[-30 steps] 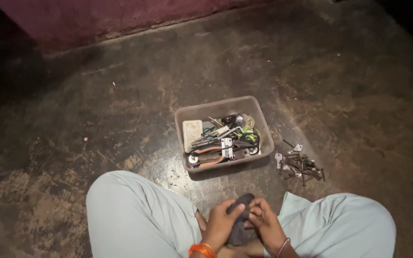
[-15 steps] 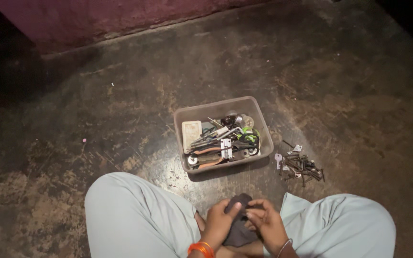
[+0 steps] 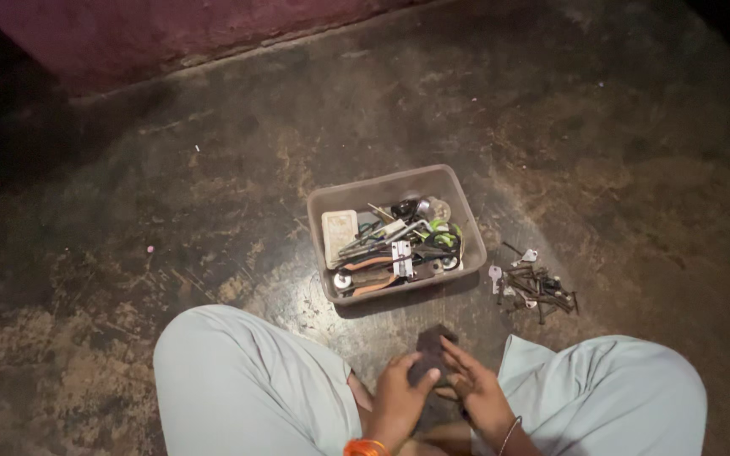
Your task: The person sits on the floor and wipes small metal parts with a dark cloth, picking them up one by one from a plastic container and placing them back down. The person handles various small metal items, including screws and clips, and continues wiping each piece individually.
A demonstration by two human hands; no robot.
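Note:
I sit cross-legged on a dark floor, and both hands meet between my knees at the bottom of the head view. My left hand [image 3: 399, 397] and my right hand [image 3: 472, 390] together grip a small dark cloth [image 3: 429, 348], which sticks up between the fingers. Whether anything is wrapped inside the cloth is hidden. An orange bangle circles my left wrist and a thin bangle my right. Just ahead of my hands stands a translucent plastic tub [image 3: 458, 200] holding pliers with orange handles, a hinge, a pale flat box and other small hardware.
A small heap of dark screws, nails and a few keys [image 3: 534, 285] lies on the floor right of the tub. My pale-trousered knees [image 3: 238, 380] flank my hands. A reddish wall base [image 3: 171, 34] runs along the far edge of the worn floor.
My hands have shifted a little on the cloth, with its top end now standing higher above my fingers. The tub and the heap of screws lie where they were.

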